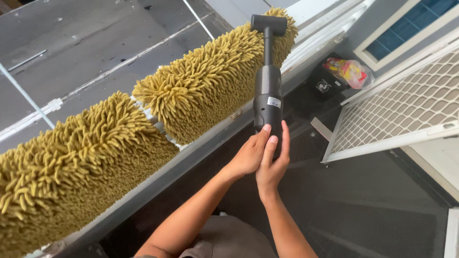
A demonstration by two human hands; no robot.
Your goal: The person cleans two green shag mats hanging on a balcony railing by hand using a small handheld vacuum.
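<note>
Both hands, left hand [246,155] and right hand [273,165], clasp handheld vacuum [267,91] at its base | nozzle on shaggy yellow mat [210,81] | rigid, light; grip low.

Left hand [248,155] and right hand [272,165] pressed together, fingers [285,138] extended

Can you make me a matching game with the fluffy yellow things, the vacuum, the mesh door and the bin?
Things:
1. shaggy mats
2. handheld vacuum
3. mesh door
4. bin

Descriptions:
A. white, swung open on the right
B. black, on the floor holding a colourful bag
C. yellow, draped over the railing
D. dark grey, gripped by both hands

Pairs: 1-C, 2-D, 3-A, 4-B
</note>
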